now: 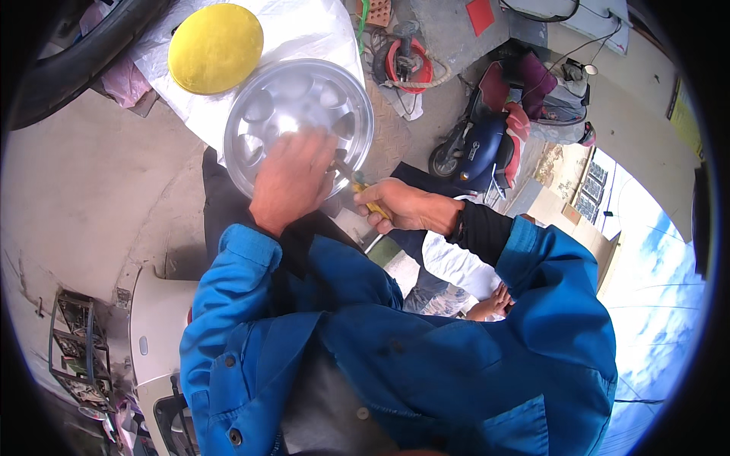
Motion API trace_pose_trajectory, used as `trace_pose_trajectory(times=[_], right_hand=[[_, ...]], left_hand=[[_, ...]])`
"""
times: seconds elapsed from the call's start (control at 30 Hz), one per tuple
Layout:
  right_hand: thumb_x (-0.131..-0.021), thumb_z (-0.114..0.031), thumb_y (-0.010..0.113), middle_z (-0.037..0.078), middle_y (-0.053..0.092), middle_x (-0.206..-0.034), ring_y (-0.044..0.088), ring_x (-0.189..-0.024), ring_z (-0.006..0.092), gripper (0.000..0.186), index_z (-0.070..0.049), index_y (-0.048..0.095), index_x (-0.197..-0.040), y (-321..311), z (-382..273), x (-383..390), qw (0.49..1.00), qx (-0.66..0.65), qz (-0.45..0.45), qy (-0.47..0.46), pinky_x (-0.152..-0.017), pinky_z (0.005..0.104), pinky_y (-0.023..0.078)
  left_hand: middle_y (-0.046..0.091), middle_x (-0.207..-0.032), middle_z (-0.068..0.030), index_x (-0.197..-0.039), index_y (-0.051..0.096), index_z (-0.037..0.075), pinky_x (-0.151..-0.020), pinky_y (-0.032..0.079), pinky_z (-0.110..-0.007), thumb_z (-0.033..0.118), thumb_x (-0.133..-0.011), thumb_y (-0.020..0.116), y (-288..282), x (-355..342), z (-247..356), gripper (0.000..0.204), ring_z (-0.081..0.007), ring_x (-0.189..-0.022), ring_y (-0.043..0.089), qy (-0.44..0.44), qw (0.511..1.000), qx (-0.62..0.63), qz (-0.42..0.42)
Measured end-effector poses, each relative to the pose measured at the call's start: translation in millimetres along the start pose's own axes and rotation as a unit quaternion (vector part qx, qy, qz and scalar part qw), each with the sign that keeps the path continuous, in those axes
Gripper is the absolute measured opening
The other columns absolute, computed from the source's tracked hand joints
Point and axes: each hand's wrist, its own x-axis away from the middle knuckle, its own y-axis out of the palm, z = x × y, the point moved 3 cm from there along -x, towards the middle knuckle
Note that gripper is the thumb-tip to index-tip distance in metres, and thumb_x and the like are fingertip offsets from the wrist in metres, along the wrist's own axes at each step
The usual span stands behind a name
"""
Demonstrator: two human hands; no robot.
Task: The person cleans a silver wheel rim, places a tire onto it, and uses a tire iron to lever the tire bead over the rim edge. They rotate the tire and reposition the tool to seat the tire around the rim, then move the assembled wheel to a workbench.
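A round silver wheel cover [283, 80] with several oval hollows lies partly on a white sheet [171, 118] in front of me. My left hand [295, 171] rests on its near part, fingers stretched out and slightly blurred. Closed around the yellow handle of a metal-headed hand tool [372, 204] is my right hand [407, 205]. The tool's metal end reaches the cover's near right edge beside my left fingers. Its exact kind cannot be made out. A yellow round disc [216, 49] lies on the sheet beyond the cover.
A black tyre [84, 64] stands at the far left. Rightward are a red bucket [411, 64] with a rope, a perforated brick [379, 12] and a dark blue scooter [480, 152]. Another person's hands [490, 305] show beyond my right arm. A pale vehicle [156, 327] stands at the lower left.
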Motion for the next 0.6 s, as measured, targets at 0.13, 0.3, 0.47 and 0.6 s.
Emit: trace_pose_trajectory(times=[0.13,0.3,0.47,0.6], right_hand=[[-0.099,-0.021,0.067,0.001,0.046,-0.073,0.043,-0.061,0.0150,0.022,-0.004,0.058,-0.088,-3,1,1,0.980,0.176,0.074,-0.057,-0.051,0.0330,0.036],[-0.098,-0.021,0.062,0.022,0.067,-0.081,0.066,-0.069,0.0342,0.031,0.010,0.067,-0.093,-1,-2,-3,0.896,0.381,0.178,-0.139,-0.061,0.0462,0.051],[-0.099,-0.022,0.059,0.042,0.071,-0.099,0.071,-0.098,0.0581,0.038,0.013,0.072,-0.099,8,12,5,0.833,0.418,0.274,-0.237,-0.089,0.0572,0.058],[-0.095,-0.017,0.060,0.039,0.073,-0.107,0.071,-0.105,0.0563,0.038,0.015,0.065,-0.114,6,26,2,0.849,0.401,0.251,-0.235,-0.091,0.0579,0.058]], left_hand=[[0.044,-0.170,-0.0156,-0.160,0.052,0.010,-0.135,0.027,-0.052,0.041,-0.090,0.080,14,-38,-39,0.081,-0.0333,-0.161,0.037,0.042,0.995,-0.055,-0.074],[0.041,-0.175,-0.0103,-0.162,0.053,0.017,-0.136,0.027,-0.051,0.054,-0.094,0.069,17,-53,-62,0.079,-0.0311,-0.165,0.031,0.077,0.984,-0.093,-0.128],[0.044,-0.173,-0.0064,-0.161,0.055,0.019,-0.133,0.032,-0.051,0.052,-0.094,0.067,30,-62,-67,0.075,-0.0289,-0.165,0.031,0.063,0.986,-0.088,-0.126],[0.045,-0.173,-0.0066,-0.160,0.056,0.019,-0.131,0.033,-0.052,0.050,-0.092,0.070,30,-60,-63,0.076,-0.0289,-0.166,0.030,0.052,0.982,-0.080,-0.162]])
